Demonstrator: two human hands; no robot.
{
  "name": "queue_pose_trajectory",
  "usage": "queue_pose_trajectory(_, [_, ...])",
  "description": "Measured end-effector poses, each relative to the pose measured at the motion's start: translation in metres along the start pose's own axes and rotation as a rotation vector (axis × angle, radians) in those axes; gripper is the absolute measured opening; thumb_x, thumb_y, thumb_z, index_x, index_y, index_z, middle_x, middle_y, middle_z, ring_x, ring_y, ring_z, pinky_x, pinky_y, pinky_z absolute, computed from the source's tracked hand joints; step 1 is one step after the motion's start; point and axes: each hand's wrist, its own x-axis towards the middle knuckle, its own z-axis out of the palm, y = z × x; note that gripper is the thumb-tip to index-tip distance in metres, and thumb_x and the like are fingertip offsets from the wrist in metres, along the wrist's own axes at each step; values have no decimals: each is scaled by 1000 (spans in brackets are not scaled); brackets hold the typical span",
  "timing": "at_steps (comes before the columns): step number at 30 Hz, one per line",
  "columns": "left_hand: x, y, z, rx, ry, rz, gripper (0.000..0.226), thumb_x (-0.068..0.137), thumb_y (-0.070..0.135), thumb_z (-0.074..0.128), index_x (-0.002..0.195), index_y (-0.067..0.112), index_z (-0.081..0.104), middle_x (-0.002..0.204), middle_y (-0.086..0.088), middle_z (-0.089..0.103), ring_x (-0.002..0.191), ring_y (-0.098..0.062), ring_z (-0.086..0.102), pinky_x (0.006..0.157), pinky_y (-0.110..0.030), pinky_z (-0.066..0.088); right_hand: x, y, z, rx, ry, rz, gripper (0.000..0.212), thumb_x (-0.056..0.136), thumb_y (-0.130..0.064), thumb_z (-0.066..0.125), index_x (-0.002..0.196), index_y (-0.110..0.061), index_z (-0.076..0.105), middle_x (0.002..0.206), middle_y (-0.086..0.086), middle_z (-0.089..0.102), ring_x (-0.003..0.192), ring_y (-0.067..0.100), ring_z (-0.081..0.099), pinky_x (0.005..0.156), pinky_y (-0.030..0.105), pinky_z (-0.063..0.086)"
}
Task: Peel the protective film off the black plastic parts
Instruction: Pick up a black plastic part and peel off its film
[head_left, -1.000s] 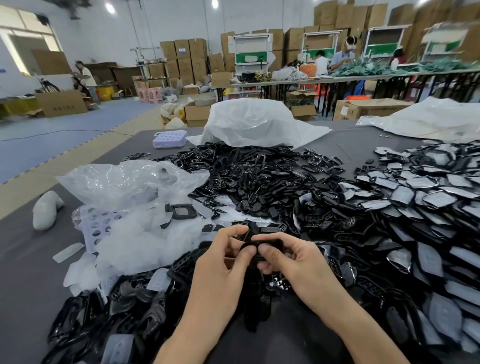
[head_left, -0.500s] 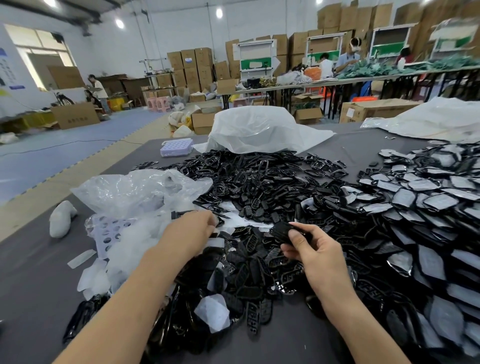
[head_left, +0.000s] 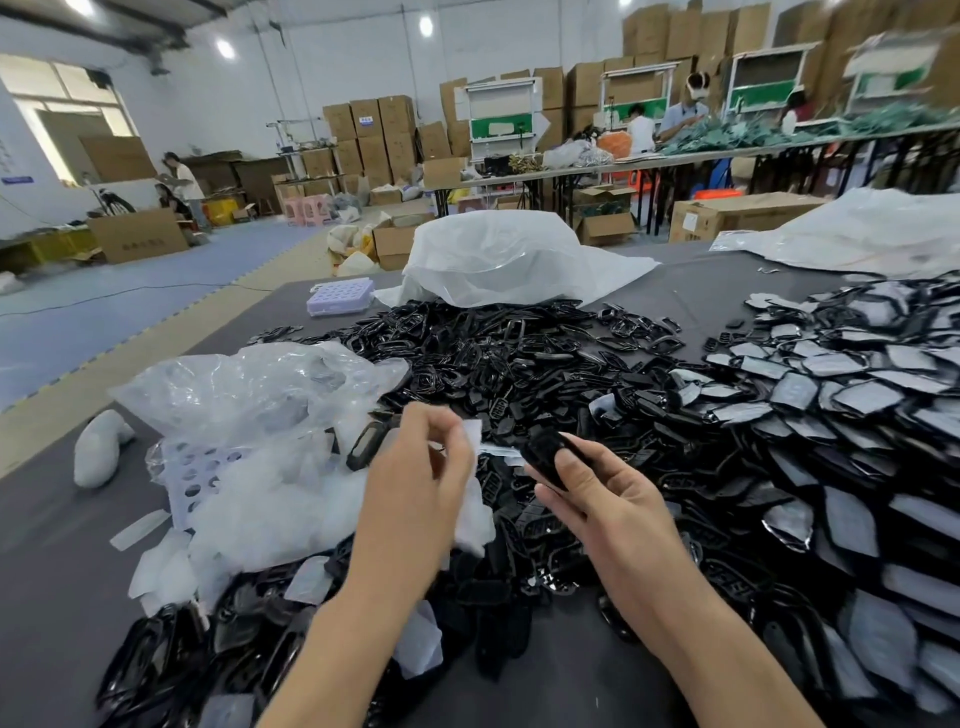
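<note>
Holding one black plastic part (head_left: 548, 457) between thumb and fingers, the right hand (head_left: 605, 506) sits just right of centre, closed around the piece so its face is turned up toward the other hand. Left hand (head_left: 421, 467), at about 9 o'clock from the part and just beside it, has its fingertips pinched together on a small strip of white film (head_left: 471, 432), apparently lifted clear of the part; whether a corner remains attached cannot be told. Heap of loose film (head_left: 270, 499), at 9 o'clock from the hands, lies within easy reach, likely the drop spot for peeled strips. Clear plastic bag (head_left: 249, 384) sits behind that heap at 10 o'clock. Bare black parts (head_left: 493, 353) are piled at 12 o'clock; parts with grey film on them (head_left: 841, 395) spread from 1 to 4 o'clock, probably the stock awaiting peeling. All rests on the grey table (head_left: 41, 597). Judged stage: one part stripped or nearly so, many left.
</note>
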Motion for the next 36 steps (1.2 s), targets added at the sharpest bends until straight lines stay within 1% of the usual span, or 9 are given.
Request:
queue_pose_trajectory(5, [-17, -1, 19, -208, -94, -113, 15, 102, 33, 50, 89, 41, 48, 73, 12, 66, 56, -1, 53, 55, -13, 42, -2, 7, 3, 64, -169, 104, 30, 78, -23, 72, 106, -13, 77, 122, 15, 72, 117, 28, 68, 102, 42, 53])
queue_pose_trajectory(10, [-20, -2, 23, -212, -21, -130, 14, 102, 27, 52, 93, 38, 49, 78, 16, 65, 65, -1, 59, 59, -11, 44, -1, 9, 6, 151, -160, 92, 26, 86, -13, 66, 108, -2, 74, 113, 20, 73, 104, 26, 73, 83, 30, 60])
queue_pose_trajectory(14, [-11, -10, 16, -302, 160, -230, 13, 103, 24, 50, 98, 36, 51, 70, 5, 64, 56, -9, 60, 55, -16, 46, 4, 7, 1, 100, -67, 51, 22, 80, -17, 69, 99, -10, 79, 110, 16, 75, 102, 23, 74, 79, 25, 59])
queue_pose_trajectory(19, [-8, -14, 13, -560, 29, -368, 27, 101, 15, 56, 114, 39, 56, 73, 14, 63, 67, -12, 67, 72, -28, 59, 5, 5, -1, -66, -4, -93, 29, 73, -33, 75, 100, -24, 80, 111, 8, 76, 110, 21, 71, 91, 25, 54])
queue_pose_trajectory(22, [-9, -12, 15, -690, -66, -439, 23, 99, 9, 57, 118, 19, 65, 74, 11, 67, 74, -9, 68, 74, -22, 58, 4, 3, 0, -27, -23, -113, 28, 75, -31, 75, 101, -23, 80, 112, 9, 76, 109, 22, 71, 88, 21, 55])
queue_pose_trajectory(25, [-13, -8, 19, -801, -111, -484, 14, 99, 10, 58, 107, 5, 67, 79, 6, 72, 79, -12, 70, 78, -24, 58, 1, 2, 1, 39, -57, -42, 24, 77, -26, 74, 99, -21, 80, 111, 13, 76, 103, 25, 74, 84, 26, 58])
queue_pose_trajectory(28, [-17, -4, 20, -848, -134, -505, 8, 98, 15, 61, 102, 10, 65, 79, -3, 68, 83, -19, 71, 81, -32, 60, -1, 2, 2, 61, -95, 4, 22, 80, -24, 73, 100, -19, 80, 111, 15, 75, 100, 24, 74, 83, 28, 59])
queue_pose_trajectory(32, [-19, -3, 21, -700, -170, -425, 11, 95, 17, 64, 106, 16, 61, 86, -10, 72, 79, -21, 70, 83, -36, 60, -2, 2, 2, 75, -137, 23, 24, 82, -22, 71, 104, -16, 79, 114, 14, 75, 104, 22, 73, 85, 26, 57])
queue_pose_trajectory(36, [-22, -5, 22, -466, -267, -229, 25, 95, 30, 63, 110, 49, 57, 86, 6, 68, 80, -14, 67, 77, -24, 55, -1, 1, 0, 105, -145, 20, 23, 84, -22, 71, 105, -16, 79, 116, 13, 74, 106, 22, 73, 86, 26, 57])
